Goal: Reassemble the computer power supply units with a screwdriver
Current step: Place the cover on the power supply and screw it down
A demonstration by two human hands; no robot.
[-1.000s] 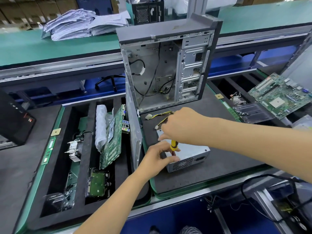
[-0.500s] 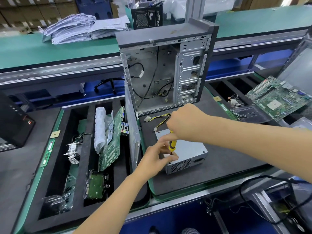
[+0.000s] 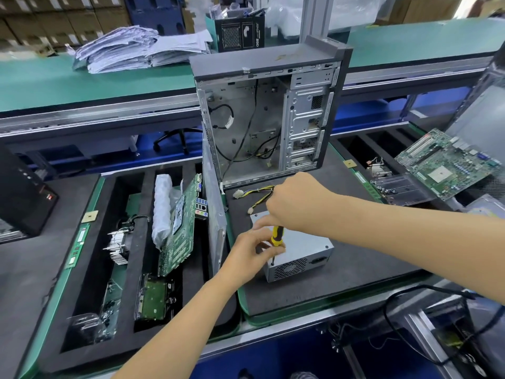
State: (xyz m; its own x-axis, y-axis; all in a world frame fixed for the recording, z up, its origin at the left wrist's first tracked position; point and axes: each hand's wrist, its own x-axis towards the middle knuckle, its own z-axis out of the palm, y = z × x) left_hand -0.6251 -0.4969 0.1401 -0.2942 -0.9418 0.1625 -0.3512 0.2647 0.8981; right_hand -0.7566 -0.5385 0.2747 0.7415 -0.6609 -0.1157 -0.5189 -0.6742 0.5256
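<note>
The grey metal power supply box (image 3: 297,248) lies flat on the black foam mat (image 3: 355,269), just in front of the tall open computer case (image 3: 270,110). Its lid looks like it is already on. Its yellow and black wires (image 3: 259,195) trail out behind it, toward the case.

The right hand (image 3: 296,202) grasps the top of the yellow and black screwdriver (image 3: 276,239), which stands almost straight up. The tip points down at the near left corner of the box, close to the side with the little holes. The left hand (image 3: 252,251) pinches the lower part of the screwdriver to keep it steady.

So a screw is probably going into this corner right now. It is too small to see, so I cannot tell how tight it is. A small dot on the far right corner may be another screw. The other corners are hidden or too small to check. After that, the box likely goes back into the case.
</note>
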